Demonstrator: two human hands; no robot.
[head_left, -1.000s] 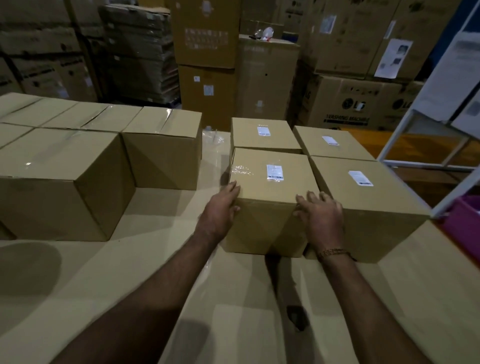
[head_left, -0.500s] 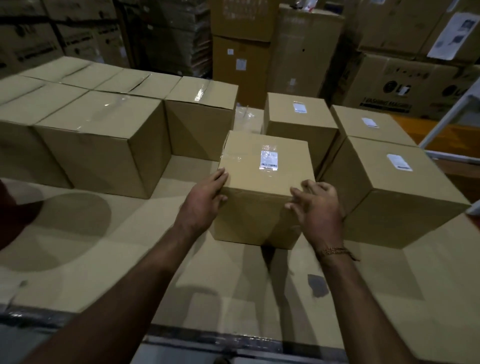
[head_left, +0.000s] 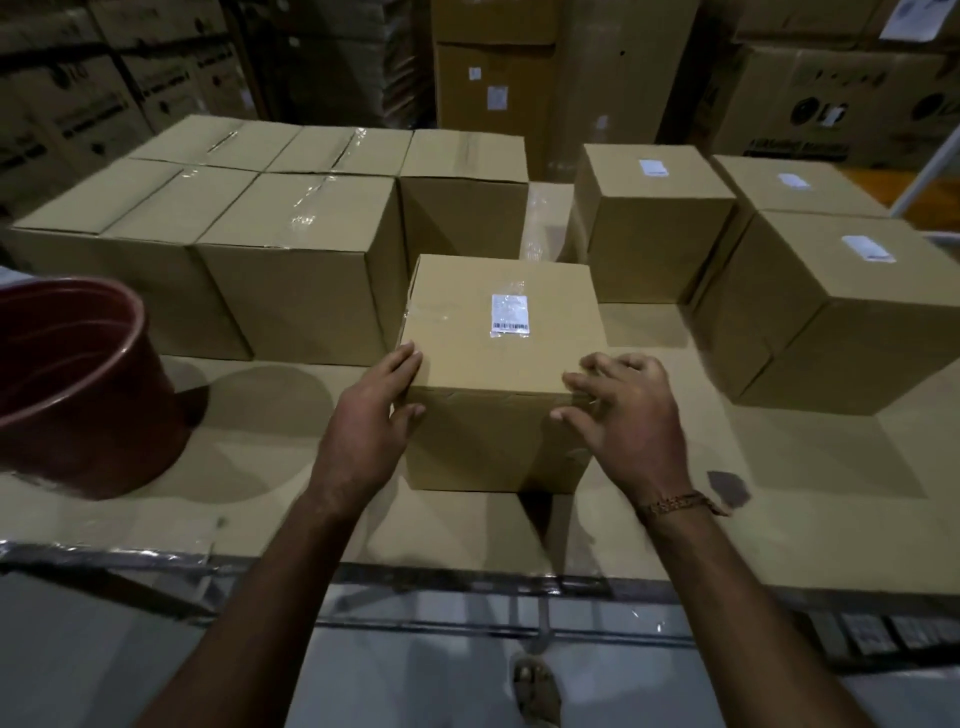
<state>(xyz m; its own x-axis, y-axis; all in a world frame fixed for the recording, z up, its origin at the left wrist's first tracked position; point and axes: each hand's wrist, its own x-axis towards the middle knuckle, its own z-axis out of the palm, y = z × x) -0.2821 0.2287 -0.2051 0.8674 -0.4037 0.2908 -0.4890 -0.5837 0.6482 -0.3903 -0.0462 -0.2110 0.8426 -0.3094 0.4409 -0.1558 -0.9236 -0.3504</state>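
Observation:
A sealed cardboard box (head_left: 498, 358) with a white barcode label on top stands alone on the cardboard-covered table (head_left: 260, 467), near its front. My left hand (head_left: 369, 421) presses its straight fingers against the box's left front corner, with the thumb on the front face. At the box's right front corner is my right hand (head_left: 628, 421), a bracelet on its wrist; its fingers are spread and lightly bent, touching the top edge and the front face. Neither hand wraps round the box.
A block of several taped boxes (head_left: 291, 249) fills the left back of the table. Three labelled boxes (head_left: 654, 218) stand at the right. A dark red bucket (head_left: 78, 384) sits at the left. The table's front edge (head_left: 415, 577) runs below my arms, with floor beneath.
The labelled box has slid toward me, away from the boxes at the right, with both hands at its front corners. My view has tilted down, and the red bucket and the table edge came into sight.

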